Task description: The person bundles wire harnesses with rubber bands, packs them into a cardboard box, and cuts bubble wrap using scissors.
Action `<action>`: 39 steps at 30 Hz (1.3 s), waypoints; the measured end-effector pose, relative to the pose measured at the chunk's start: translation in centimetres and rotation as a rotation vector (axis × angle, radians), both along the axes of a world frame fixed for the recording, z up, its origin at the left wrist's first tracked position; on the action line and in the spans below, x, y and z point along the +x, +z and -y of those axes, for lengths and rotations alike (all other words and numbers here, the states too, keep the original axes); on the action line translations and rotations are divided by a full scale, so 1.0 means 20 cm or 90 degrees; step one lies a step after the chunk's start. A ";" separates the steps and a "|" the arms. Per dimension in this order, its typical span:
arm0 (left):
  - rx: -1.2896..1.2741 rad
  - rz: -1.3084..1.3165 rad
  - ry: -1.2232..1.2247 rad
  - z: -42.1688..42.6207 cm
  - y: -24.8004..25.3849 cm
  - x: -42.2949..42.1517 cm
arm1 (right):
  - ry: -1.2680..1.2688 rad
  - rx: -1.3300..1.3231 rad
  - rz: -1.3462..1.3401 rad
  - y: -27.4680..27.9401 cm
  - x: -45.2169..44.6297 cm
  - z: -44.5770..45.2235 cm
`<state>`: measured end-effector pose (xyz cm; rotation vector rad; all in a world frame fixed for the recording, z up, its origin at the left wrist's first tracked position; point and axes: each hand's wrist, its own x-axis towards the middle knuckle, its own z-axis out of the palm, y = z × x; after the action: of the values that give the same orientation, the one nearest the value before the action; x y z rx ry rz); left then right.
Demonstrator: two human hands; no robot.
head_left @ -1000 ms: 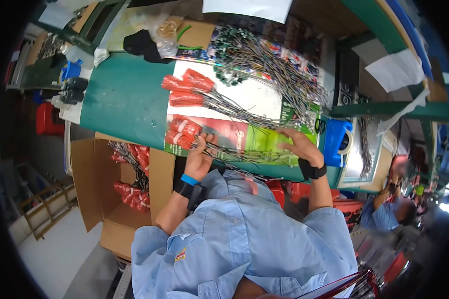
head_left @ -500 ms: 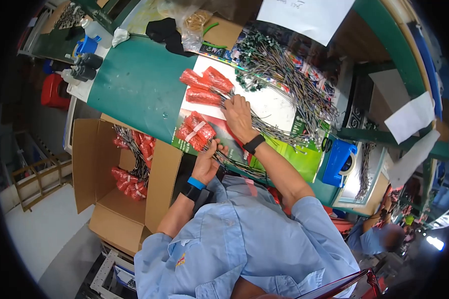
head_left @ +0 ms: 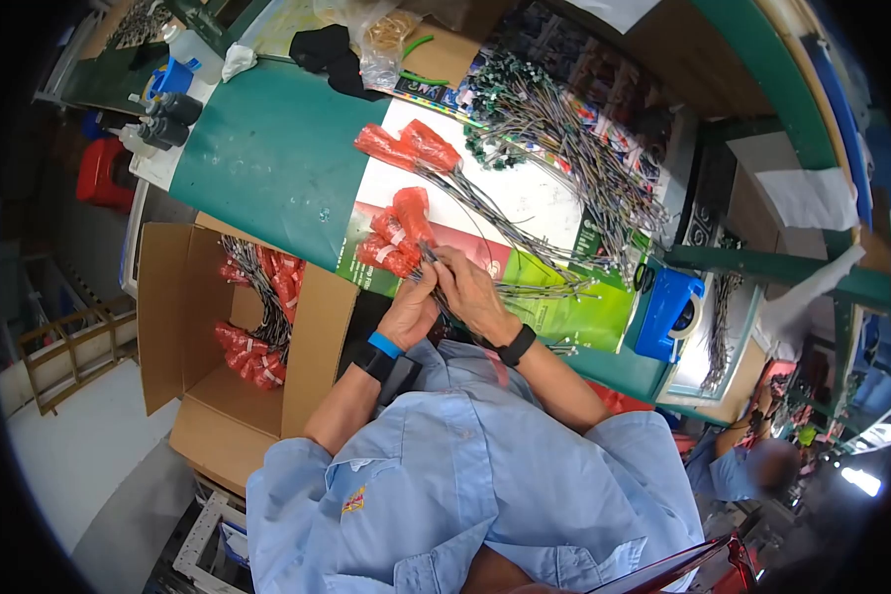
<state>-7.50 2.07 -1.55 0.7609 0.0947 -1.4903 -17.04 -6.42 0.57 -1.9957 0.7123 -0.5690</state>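
Bundles (head_left: 396,235) in red wrap, three of them, were gathered to the right of the cardboard box (head_left: 165,327), over the near side of the green table (head_left: 267,158). The left hand (head_left: 410,315) was closed round their dark wires just below the wraps. The right hand (head_left: 475,300) had come in against it, its fingers pinching the same wires; the hands were together, though exactly where each fingertip pressed could not be made out.

Half a second before, the left hand had held only two, and the right had been reaching to a group of three lying farther from the box. Now a remaining pair (head_left: 429,148) lay there, and the third had joined the held ones. The held bunch had thus grown by one, and both hands worked at one spot.

Two of those held showed pale bands; none could be seen on the added one. Inside the box lay packed bundles (head_left: 257,364); far to its right stood a blue tape dispenser (head_left: 666,315).
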 end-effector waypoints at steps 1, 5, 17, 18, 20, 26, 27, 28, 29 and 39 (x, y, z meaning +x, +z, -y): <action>-0.002 -0.017 -0.011 0.00 0.00 0.01 | -0.008 -0.001 0.001 0.00 -0.02 0.01; -0.021 -0.039 -0.067 -0.01 0.02 0.04 | 0.100 -0.020 0.033 0.04 -0.08 0.02; 0.001 -0.076 0.068 0.02 0.07 0.15 | 0.015 -0.348 -0.263 0.12 -0.58 0.10; 0.015 -0.070 0.082 0.02 0.08 0.16 | -0.006 -0.372 -0.297 0.09 -0.69 0.14; -0.010 -0.076 0.090 0.01 0.09 0.20 | -0.029 -0.329 -0.476 0.09 -0.87 0.22; -0.022 -0.100 0.086 0.02 0.07 0.21 | -0.176 0.291 -0.169 0.14 -0.92 0.29; -0.022 -0.102 0.080 0.02 0.07 0.21 | -0.204 0.555 0.005 0.13 -0.90 0.29; -0.020 -0.106 0.084 0.02 0.08 0.22 | -0.209 0.554 0.006 0.13 -0.89 0.28; -0.018 -0.109 0.090 0.03 0.08 0.22 | -0.194 0.601 0.052 0.13 -0.87 0.28; -0.044 -0.116 0.080 0.04 0.02 0.26 | -0.154 0.687 0.124 0.09 -0.85 0.26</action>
<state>-2.24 1.22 -1.10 0.5536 0.2234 -1.4327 -34.10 -11.67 2.45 -0.8518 0.8858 -0.3742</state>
